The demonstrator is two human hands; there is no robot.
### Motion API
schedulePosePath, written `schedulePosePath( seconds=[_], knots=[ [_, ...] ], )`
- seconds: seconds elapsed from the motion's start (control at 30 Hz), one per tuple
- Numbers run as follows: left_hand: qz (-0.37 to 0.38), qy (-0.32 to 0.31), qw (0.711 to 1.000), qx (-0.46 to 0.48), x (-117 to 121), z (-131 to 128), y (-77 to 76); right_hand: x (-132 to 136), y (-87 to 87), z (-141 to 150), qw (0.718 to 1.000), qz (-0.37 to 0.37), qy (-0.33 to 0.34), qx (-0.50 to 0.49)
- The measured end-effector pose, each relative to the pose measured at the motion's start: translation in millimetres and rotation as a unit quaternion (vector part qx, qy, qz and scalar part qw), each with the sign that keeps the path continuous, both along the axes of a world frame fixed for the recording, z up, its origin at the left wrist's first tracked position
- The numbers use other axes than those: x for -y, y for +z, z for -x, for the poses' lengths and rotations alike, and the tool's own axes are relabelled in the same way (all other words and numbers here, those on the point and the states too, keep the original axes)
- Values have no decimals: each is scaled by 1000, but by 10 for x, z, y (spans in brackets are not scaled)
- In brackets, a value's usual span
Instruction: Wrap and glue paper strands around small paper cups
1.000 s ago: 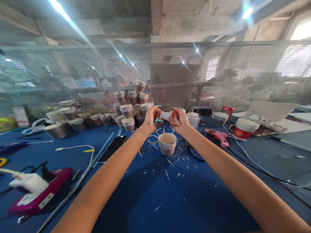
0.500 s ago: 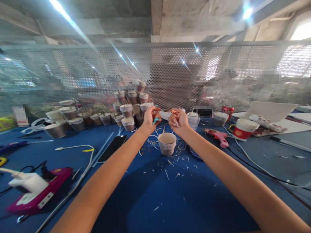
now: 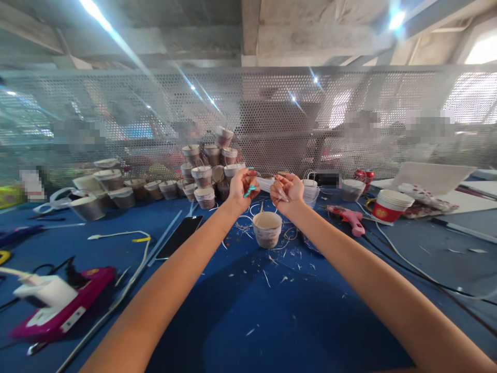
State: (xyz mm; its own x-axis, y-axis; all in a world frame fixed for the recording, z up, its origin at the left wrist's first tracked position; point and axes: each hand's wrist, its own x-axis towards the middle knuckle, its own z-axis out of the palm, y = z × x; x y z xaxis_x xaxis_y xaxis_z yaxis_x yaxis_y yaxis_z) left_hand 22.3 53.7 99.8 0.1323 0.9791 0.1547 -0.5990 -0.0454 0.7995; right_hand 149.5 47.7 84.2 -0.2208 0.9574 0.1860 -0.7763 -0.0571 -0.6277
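My left hand (image 3: 241,190) is raised above the blue table, its fingers curled around a small teal object (image 3: 250,191), which shows at the palm and beyond the fingertips; its kind is mostly hidden. Level with it, my right hand (image 3: 288,192) is closed in a pinch, and whatever lies between those fingertips is too small to make out. A narrow gap separates the two hands. Below them a small whitish-grey pot (image 3: 267,235) stands upright on the table, touched by neither hand. Thin white strands (image 3: 245,224) and scraps lie around it.
Similar pots (image 3: 202,177) are stacked at the back left. A phone (image 3: 180,237) and a magenta power strip (image 3: 64,305) lie to the left. On the right are a pink glue gun (image 3: 351,217) with a cord and red-and-white paper cups (image 3: 391,205). Behind stands a perforated metal screen (image 3: 279,119).
My two hands have drawn slightly apart, the right one shifting a little to the right. The pot below them has stayed in place.
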Motion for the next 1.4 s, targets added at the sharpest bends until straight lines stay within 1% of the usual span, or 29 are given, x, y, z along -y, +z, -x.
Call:
schedulePosePath(
  seconds=[0.13,0.33,0.4,0.53,0.63,0.7,0.8,0.93,1.17,1.4],
  knots=[
    [4,4,1000,17,0,-3,-3,-44,-39,-13,1000,-13,4,-5],
    [-3,5,999,35,12,-15,-2,-71,-64,9,1000,3,9,-25],
    [6,12,1000,10,6,-11,5,-73,-52,11,1000,4,-3,-1],
    [22,20,999,-42,-11,7,24,-101,-20,-12,996,-1,-17,90],
    [28,22,998,-55,-10,13,33,-123,0,-34,987,-4,-16,159],
    [29,23,998,-54,-3,7,34,-123,12,-39,984,-13,-7,180],
    [26,20,999,-35,10,-13,24,-100,31,-30,988,-22,25,148],
    [28,3,1000,-4,29,-55,0,-50,48,7,993,-14,54,107],
    [28,-14,999,29,76,-104,1,10,47,44,996,-19,64,62],
    [9,7,999,49,91,-100,31,20,64,30,998,-24,46,40]
  ],
)
